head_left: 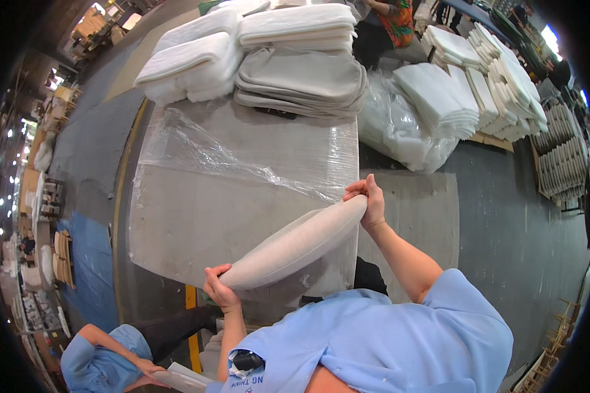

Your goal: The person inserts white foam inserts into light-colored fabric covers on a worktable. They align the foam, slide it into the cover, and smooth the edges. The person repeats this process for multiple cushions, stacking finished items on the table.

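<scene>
Cushion [295,245] slants between both hands: left hand [221,288] grips its near left end, right hand [372,204] its far right end, fingers curled.

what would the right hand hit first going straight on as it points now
Beyond the long pale fabric cushion it holds, the right hand would likely first meet the clear crinkled plastic film over the flat grey tabletop; height above it is unclear.
</scene>
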Demonstrator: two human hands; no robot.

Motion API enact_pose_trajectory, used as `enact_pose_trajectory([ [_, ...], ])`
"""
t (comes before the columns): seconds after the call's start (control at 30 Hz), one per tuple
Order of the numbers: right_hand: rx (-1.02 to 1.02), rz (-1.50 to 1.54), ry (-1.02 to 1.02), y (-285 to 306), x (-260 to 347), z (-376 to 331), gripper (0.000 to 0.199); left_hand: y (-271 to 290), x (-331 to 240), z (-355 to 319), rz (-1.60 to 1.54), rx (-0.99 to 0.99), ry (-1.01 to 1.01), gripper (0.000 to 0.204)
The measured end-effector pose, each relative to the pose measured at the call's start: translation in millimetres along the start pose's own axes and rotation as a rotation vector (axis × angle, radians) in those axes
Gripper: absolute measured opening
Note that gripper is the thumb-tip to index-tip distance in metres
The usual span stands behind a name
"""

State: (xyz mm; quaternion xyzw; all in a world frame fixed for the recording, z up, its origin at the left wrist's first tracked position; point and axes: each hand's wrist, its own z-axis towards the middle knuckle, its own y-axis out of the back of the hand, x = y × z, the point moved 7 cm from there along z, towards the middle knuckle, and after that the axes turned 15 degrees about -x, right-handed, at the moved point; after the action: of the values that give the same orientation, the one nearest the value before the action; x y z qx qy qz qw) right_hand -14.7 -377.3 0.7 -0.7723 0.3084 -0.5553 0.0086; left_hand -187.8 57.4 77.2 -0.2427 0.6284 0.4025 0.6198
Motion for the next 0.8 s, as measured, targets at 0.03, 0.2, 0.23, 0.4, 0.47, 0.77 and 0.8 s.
enact_pose_trajectory([
  [0.03, -0.015, 0.025, -0.037, -1.4, 0.0, -0.2, 0.074, 2.4, -2.3, 2.3, 0.034, -0.064, 0.0, 0.066],
  [0.2, -0.009, 0.108, 0.002, -19.0, 40.6, -5.5, 0.068, 3.9, -59.1, 23.4, 0.027, -0.204, -0.056, 0.067],
  [0.23, 0.002, 0.137, 0.014, -17.1, 51.9, -13.4, 0.067, -0.6, -87.5, 20.8, -0.065, -0.13, -0.062, 0.065],
  [0.4, 0.067, 0.123, 0.113, 4.9, 80.2, -61.3, 0.062, 38.8, -131.6, -13.1, -0.099, -0.087, -0.185, 0.056],
  [0.47, 0.079, 0.122, 0.101, 20.3, 67.4, -76.1, 0.058, 51.2, -111.4, -32.9, -0.09, -0.068, -0.23, 0.052],
  [0.77, 0.255, -0.271, -0.193, 60.3, 24.3, -73.7, 0.038, 60.4, 0.1, -85.3, 0.171, 0.253, -0.011, 0.019],
  [0.8, 0.298, -0.397, -0.225, 52.4, 26.2, -71.6, 0.035, 61.1, 3.3, -79.0, 0.196, 0.311, 0.012, 0.017],
])
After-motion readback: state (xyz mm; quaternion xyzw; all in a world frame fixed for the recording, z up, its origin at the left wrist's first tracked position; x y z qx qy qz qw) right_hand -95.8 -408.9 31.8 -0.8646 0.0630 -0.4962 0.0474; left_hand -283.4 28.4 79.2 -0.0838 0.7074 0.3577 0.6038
